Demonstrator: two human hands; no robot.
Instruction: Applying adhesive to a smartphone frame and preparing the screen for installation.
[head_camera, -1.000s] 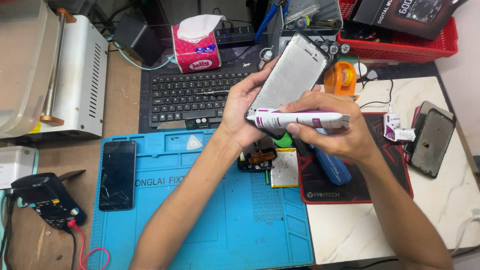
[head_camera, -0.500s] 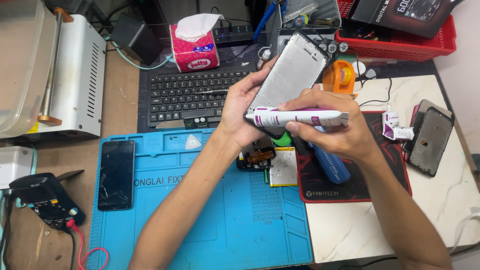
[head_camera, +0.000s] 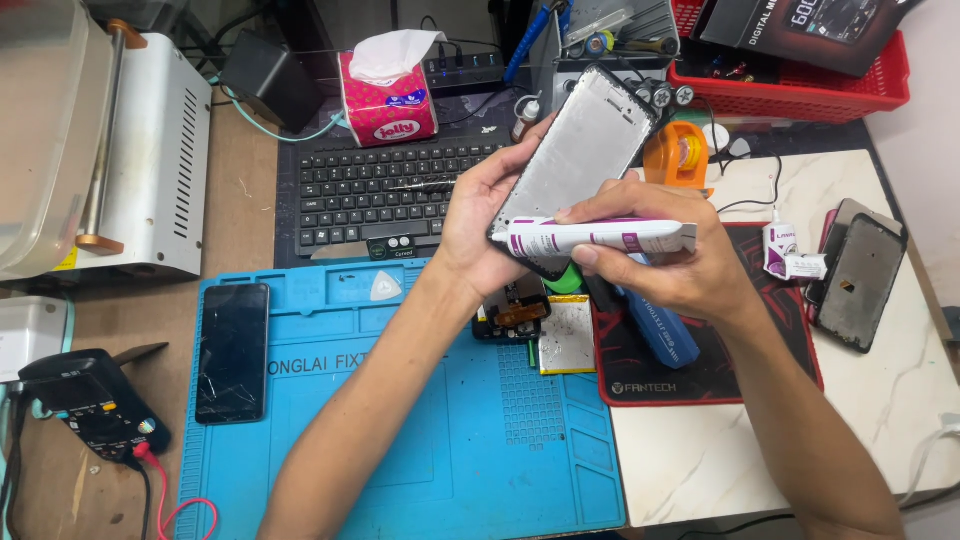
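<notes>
My left hand (head_camera: 478, 215) gripped the phone frame (head_camera: 583, 155) upright; my right hand (head_camera: 668, 265) pinched the glue tube (head_camera: 600, 238) across its lower edge.

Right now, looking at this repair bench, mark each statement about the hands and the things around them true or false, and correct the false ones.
1. The left hand holds a phone frame up off the bench. True.
2. The right hand holds a screwdriver. False: it holds a white and purple tube.
3. The tube's tip is at the frame's lower edge. True.
4. The work mat is red. False: it is blue.
5. A dark phone lies on the mat's left side. True.
</notes>
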